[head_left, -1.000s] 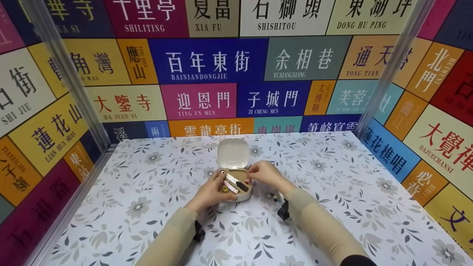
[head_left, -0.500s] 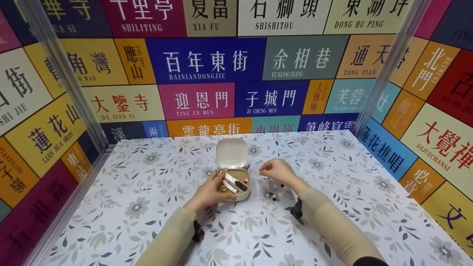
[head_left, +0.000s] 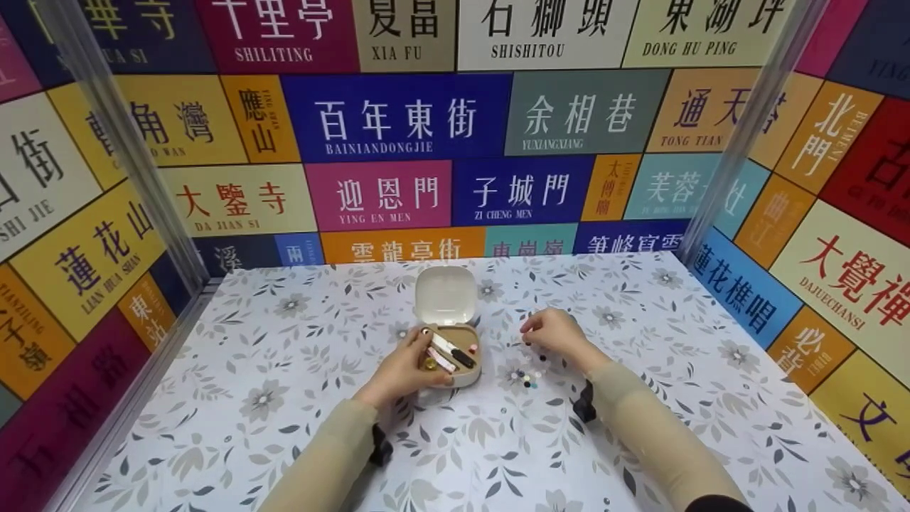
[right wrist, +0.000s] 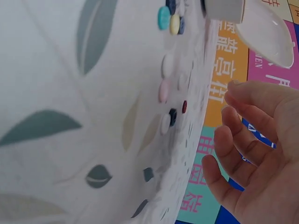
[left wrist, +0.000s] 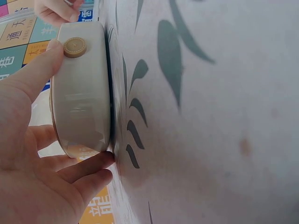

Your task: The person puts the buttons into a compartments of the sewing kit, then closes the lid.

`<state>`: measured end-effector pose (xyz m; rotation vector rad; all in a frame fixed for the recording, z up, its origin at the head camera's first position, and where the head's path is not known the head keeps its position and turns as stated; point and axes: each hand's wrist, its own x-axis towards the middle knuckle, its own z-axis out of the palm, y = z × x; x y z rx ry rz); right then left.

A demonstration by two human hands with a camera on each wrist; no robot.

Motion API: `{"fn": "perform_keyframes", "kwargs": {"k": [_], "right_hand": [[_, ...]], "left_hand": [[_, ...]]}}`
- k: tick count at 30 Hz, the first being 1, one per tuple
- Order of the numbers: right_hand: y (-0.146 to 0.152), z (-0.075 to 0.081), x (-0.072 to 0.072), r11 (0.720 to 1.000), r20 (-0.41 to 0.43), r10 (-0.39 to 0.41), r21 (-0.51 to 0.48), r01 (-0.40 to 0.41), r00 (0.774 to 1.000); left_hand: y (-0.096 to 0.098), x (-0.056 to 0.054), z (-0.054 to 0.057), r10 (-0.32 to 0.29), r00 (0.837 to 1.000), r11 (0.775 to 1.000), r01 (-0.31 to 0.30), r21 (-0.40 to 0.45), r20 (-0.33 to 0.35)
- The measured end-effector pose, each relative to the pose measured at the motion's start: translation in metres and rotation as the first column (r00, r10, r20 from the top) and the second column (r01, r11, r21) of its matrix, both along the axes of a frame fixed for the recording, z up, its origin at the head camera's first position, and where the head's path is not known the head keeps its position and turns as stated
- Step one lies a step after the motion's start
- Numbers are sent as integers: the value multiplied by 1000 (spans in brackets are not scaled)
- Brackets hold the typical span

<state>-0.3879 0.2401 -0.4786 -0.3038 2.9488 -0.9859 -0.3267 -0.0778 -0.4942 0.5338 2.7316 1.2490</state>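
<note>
A cream sewing-kit-like case (head_left: 466, 380) stands on the table with its lid (head_left: 446, 295) raised. My left hand (head_left: 399, 370) grips its left side; in the left wrist view the thumb lies beside a round tan knob (left wrist: 74, 47) and the fingers wrap the other end. Inside the case lie a white-and-black pen-shaped piece (head_left: 453, 350), a gold piece (head_left: 431, 363) and a small pinkish-red button (head_left: 473, 348). To the right, my right hand (head_left: 561, 334) hovers with loosely bent fingers and nothing in them. Near it lie a pink button (right wrist: 164, 90), a red button (right wrist: 184, 107) and a black button (right wrist: 173, 116).
Farther along the white floral tablecloth (head_left: 306, 441), a teal button (right wrist: 163, 17) and a yellow button (right wrist: 174, 24) sit among several others, just right of the case. Panels printed with lettering (head_left: 398, 117) enclose the table at the back and sides.
My right hand has drawn back from the case to the right, over the loose buttons, and a pinkish-red button now shows inside the case. The left hand keeps its grip.
</note>
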Motion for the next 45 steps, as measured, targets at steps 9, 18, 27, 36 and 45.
{"fn": "perform_keyframes", "kwargs": {"k": [9, 18, 27, 36, 45], "right_hand": [[7, -10, -7, 1000, 7, -21, 20, 21, 1000], [9, -18, -8, 994, -28, -35, 105, 38, 999], [7, -18, -6, 991, -24, -40, 126, 42, 999], [7, -19, -6, 985, -7, -21, 172, 22, 1000], [5, -19, -6, 985, 12, -35, 168, 33, 999]], "left_hand": [[-1, -1, -1, 4, 1000, 1000, -4, -3, 6], [1, -1, -1, 21, 999, 1000, -21, -3, 43], [1, 1, 1, 22, 999, 1000, -22, -3, 29], [1, 1, 0, 5, 1000, 1000, -5, -10, -12], [1, 1, 0, 20, 999, 1000, -20, 10, 25]]}}
